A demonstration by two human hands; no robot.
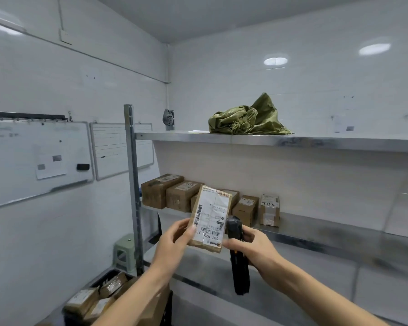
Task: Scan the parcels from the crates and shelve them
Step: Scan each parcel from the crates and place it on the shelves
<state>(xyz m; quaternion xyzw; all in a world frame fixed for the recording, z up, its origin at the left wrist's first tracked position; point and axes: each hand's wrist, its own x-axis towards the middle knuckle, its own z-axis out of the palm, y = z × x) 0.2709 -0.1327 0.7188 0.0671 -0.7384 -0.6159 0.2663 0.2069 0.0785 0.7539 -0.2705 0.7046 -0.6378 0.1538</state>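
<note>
This is a small storeroom with white tiled walls and a metal shelf rack (pixel 292 142). Down low and closest, a black crate (pixel 99 297) holds more brown parcels waiting their turn.

A bit further out, both hands are up in front of the rack. The left hand (pixel 174 241) pinches the bottom left corner of a small brown parcel (pixel 210 217), thumb on the front. The right hand (pixel 252 245) wraps around a black handheld scanner (pixel 237 255), and its thumb touches the parcel's bottom right edge.

The parcel looks light, since fingertips can hold it up. It looks like stiff cardboard. Its white label (pixel 210 215) looks smooth, maybe a bit slippery, so the bare cardboard edges are the best place to grip, without covering the barcode.

Behind it, the middle shelf (pixel 339 234) carries a row of brown boxes (pixel 174 194). Farthest up, a crumpled green sack (pixel 247 118) sits on the top shelf.
</note>
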